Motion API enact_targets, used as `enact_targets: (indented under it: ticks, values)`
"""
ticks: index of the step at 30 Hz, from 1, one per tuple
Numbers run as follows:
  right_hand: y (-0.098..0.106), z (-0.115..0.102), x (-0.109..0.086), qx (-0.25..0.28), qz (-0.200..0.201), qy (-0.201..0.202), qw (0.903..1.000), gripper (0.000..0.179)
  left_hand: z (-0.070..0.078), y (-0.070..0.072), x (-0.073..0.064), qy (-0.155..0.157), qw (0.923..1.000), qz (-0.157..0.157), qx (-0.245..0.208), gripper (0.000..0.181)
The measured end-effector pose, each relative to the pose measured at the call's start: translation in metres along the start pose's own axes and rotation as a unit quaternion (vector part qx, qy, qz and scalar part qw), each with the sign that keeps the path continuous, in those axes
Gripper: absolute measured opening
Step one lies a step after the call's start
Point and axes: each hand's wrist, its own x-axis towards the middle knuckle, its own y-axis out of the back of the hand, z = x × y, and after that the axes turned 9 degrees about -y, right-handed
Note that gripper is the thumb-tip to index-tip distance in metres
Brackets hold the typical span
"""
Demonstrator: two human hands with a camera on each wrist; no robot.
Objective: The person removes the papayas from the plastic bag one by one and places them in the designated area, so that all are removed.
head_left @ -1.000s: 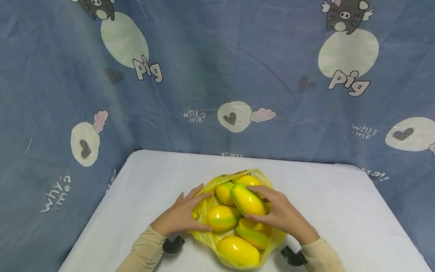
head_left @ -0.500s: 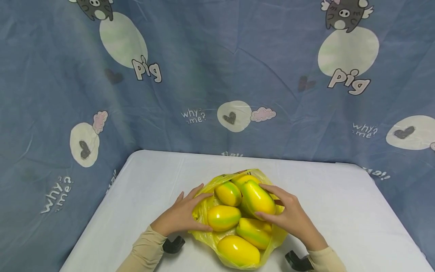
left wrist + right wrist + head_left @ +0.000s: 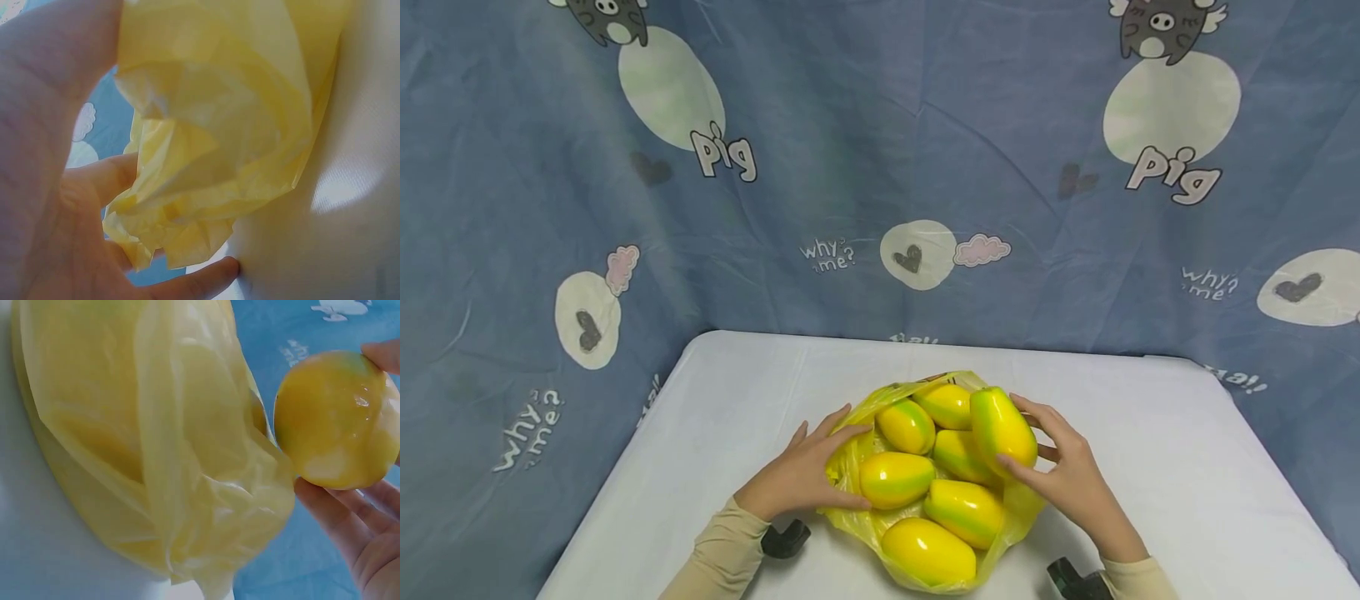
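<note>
Six fruits (image 3: pixel 897 480) in yellow bag (image 3: pixel 1021 500).
Right hand (image 3: pixel 1067 468) grips seventh fruit (image 3: pixel 1002 429) at bag's two o'clock; left hand (image 3: pixel 802 467), spread wide, touches nine o'clock side.

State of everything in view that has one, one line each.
Bag, open at the mouth, crumpled at the sides
Bagged fruit, six visible, lying loose
Held fruit, held up at bag's right side
Right hand, gripping held fruit
Left hand, fingers spread, touching bag's left side
Table, bearing bag
Backdrop, hanging, creased
</note>
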Motion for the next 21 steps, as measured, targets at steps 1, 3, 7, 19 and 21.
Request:
enact_targets:
  ticks: [1,3,7,19,21]
  values:
    - [0.002,0.001,0.0,0.005,0.003,-0.001,1.0,0.074,0.0,0.0,0.0,0.0,1.0,0.0,0.001,0.103]
    - [0.005,0.004,0.0,0.012,0.007,0.0,0.9999,0.075,0.0,0.0,0.0,0.0,1.0,-0.001,0.0,0.103]
    - [0.01,0.008,0.002,0.013,0.001,0.002,0.9999,0.074,0.0,0.001,0.0,0.002,1.0,-0.002,0.002,0.103]
    - [0.024,0.022,0.004,0.03,-0.01,-0.029,0.9991,0.067,0.004,0.002,0.001,0.006,1.0,-0.005,-0.004,0.103]
    - [0.027,0.025,0.004,0.03,-0.01,-0.04,0.9987,0.066,0.004,0.002,0.001,0.006,0.9999,-0.007,-0.004,0.103]
